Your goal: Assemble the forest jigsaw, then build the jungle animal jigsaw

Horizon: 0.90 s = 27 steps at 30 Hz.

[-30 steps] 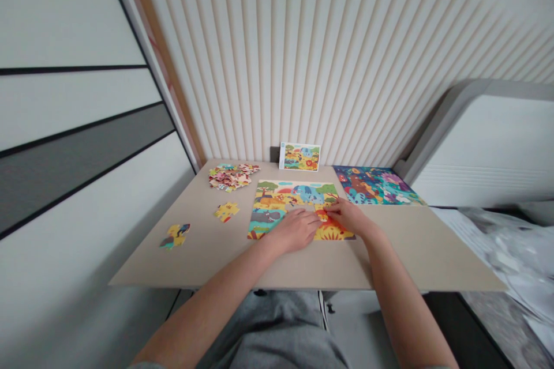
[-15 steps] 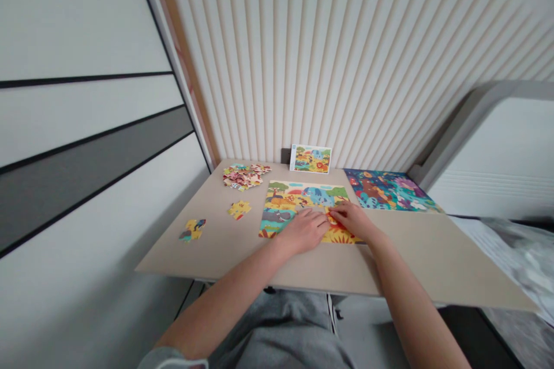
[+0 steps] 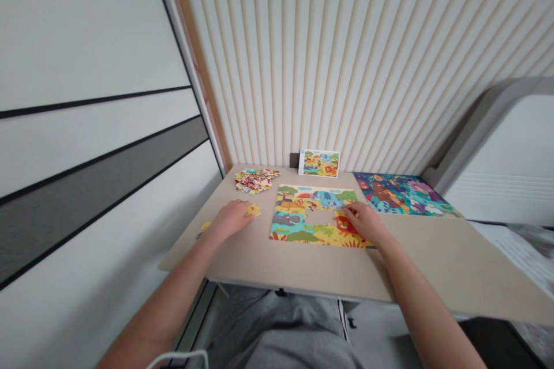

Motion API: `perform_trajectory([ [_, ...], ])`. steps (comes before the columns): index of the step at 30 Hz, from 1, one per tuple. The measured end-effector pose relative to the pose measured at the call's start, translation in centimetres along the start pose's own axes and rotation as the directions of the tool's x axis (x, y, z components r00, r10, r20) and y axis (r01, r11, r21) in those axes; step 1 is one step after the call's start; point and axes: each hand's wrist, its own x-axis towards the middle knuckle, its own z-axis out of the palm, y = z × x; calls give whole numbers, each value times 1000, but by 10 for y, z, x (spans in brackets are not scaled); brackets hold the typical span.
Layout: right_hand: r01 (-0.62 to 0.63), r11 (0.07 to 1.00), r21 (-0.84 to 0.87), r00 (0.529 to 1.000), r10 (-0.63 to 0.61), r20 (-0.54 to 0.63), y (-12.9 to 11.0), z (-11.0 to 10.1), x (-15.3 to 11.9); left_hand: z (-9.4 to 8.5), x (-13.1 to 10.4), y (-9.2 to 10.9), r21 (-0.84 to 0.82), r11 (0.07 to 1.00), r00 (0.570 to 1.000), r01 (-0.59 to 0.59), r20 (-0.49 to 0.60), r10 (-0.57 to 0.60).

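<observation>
An animal puzzle [image 3: 298,236] lies on the table, mostly joined, with a gap near its middle. My right hand [image 3: 362,220] rests on its right part, fingertips bent together by the lion; whether they pinch a piece is too small to tell. To the left of the puzzle, my left hand [image 3: 232,217] reaches a small group of yellow pieces [image 3: 253,210], its fingers partly over them. Whether it grips one is not clear. More pieces [image 3: 206,225] show beside my left wrist, partly hidden by it.
A heap of loose pieces [image 3: 254,182] lies at the table's back left. A picture card [image 3: 319,163] leans at the back. A dark blue puzzle [image 3: 400,195] lies on the right. Papers [image 3: 513,248] are beyond the table's right edge.
My left hand has moved left from the puzzle to the yellow pieces, uncovering the gap. My right hand stays near the lion. The view has shifted slightly.
</observation>
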Motion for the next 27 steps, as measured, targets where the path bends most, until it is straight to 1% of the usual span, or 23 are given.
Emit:
perform_trajectory([
  [4,-75,997,34,993,78,-93,2,0,0,2,4,-5,-53,999,1000,9,-9,-10],
  [9,-117,992,43,983,121,-136,1,1,0,2,12,-4,-181,983,999,-22,-40,15],
  [11,-119,991,54,982,125,-141,-2,2,0,1,14,0,-251,967,998,-51,-59,37],
  [13,-117,989,85,980,129,-152,-5,2,0,-1,17,11,-307,948,995,-83,-79,61],
  [14,-116,988,106,978,132,-159,-6,2,1,-2,19,20,-363,927,994,-100,-87,73],
  [16,-112,982,153,975,139,-175,-6,2,1,0,24,44,-485,863,989,-141,-101,105],
  [17,-111,978,178,973,144,-183,-6,2,2,3,28,59,-689,708,988,-153,-104,112],
  [18,-111,973,204,971,150,-188,-5,3,2,7,32,76,-751,639,985,-167,-105,135],
  [21,-119,954,276,970,170,-172,-2,6,3,27,48,128,-822,534,977,-198,-123,173],
  [23,-123,944,306,977,170,-132,-3,8,2,42,56,158,-847,483,971,-221,-145,189],
  [25,-111,939,325,985,147,-88,-6,9,1,55,60,180,-861,445,966,-246,-179,188],
  [27,-82,936,343,994,103,-44,-12,9,0,63,58,194,-863,423,958,-277,-213,194],
])
